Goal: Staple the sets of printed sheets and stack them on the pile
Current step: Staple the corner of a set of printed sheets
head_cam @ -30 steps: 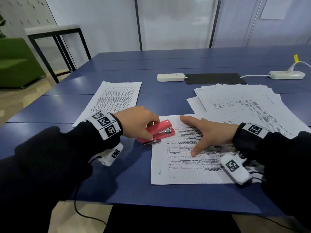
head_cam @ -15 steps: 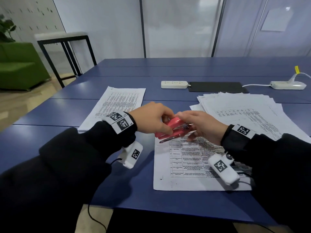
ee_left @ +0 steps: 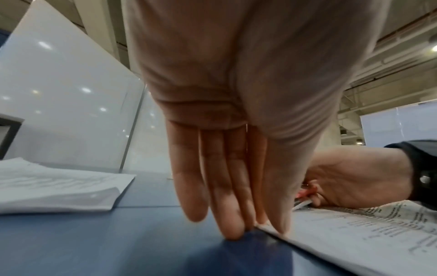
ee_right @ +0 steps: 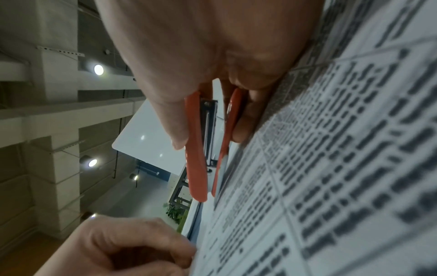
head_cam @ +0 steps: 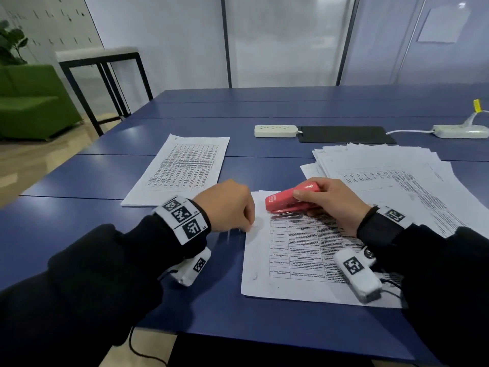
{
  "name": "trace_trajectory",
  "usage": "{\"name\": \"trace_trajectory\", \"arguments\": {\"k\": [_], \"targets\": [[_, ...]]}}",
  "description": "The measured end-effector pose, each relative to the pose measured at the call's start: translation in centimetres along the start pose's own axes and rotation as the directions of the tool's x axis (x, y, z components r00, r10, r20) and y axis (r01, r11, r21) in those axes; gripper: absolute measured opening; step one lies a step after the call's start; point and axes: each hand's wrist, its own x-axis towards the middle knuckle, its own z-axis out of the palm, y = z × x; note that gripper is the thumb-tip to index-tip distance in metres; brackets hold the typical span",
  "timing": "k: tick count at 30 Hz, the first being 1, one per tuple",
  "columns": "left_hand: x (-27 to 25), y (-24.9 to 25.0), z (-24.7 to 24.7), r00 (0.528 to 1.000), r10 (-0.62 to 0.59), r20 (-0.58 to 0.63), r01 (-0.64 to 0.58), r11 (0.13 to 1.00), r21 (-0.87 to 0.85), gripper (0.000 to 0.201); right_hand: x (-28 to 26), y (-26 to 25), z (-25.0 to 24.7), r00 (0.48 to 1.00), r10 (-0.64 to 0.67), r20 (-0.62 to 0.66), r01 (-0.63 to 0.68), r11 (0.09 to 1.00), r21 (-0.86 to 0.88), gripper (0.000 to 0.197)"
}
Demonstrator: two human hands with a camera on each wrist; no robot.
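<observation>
Fingers (head_cam: 304,193) of R hand (head_cam: 333,202) grip stapler (head_cam: 288,200) over sheets (head_cam: 291,260).

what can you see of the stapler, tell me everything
The stapler is small and coral red, seemingly plastic, with a metal staple channel and a metal base plate. Its mouth is slightly open. It lies nearly level over the top left corner area of the printed sheets, nose toward the left hand. The right hand grips its rear, thumb on top, fingers beneath.
</observation>
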Motion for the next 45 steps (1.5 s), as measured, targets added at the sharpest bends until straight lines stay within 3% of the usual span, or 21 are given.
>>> {"name": "trace_trajectory", "arguments": {"k": [9, 17, 24, 30, 39, 42, 45], "targets": [[0.4, 1.9, -0.3, 0.996, 0.092, 0.003, -0.09, 0.964, 0.251, 0.015, 0.3, 0.7, -0.4, 0.999, -0.033, 0.036, 0.031, 0.998, 0.053, 0.028], [0.4, 3.8, -0.1, 0.99, 0.124, 0.061, -0.138, 0.889, 0.437, 0.016, 0.2, 0.8, -0.5, 0.996, -0.075, 0.054, 0.071, 0.995, 0.073, 0.048], [-0.1, 1.3, 0.1, 0.996, 0.079, 0.034, -0.085, 0.972, 0.219, 0.011, 0.3, 0.9, -0.7, 0.99, -0.108, 0.094, 0.098, 0.99, 0.103, 0.083], [-1.5, -0.4, 0.0, 0.998, 0.052, -0.026, -0.052, 0.999, -0.006, 0.011, 0.4, 1.0, -0.7, 0.99, -0.102, 0.097, 0.092, 0.991, 0.101, 0.081], [-6.6, -1.2, -1.6, 0.986, 0.012, -0.167, -0.059, 0.958, -0.279, 0.009, 0.3, 0.9, -0.8, 0.989, -0.113, 0.1, 0.104, 0.99, 0.095, 0.082], [-10.0, -2.3, -1.9, 0.981, -0.05, -0.187, -0.02, 0.934, -0.356, 0.013, 0.3, 0.9, -0.8, 0.987, -0.116, 0.113, 0.104, 0.989, 0.105, 0.073], [-12.3, -3.9, -1.4, 0.977, -0.121, -0.175, 0.049, 0.928, -0.37, 0.014, 0.5, 1.1, -1.0, 0.986, -0.103, 0.132, 0.09, 0.991, 0.099, 0.081]]}}
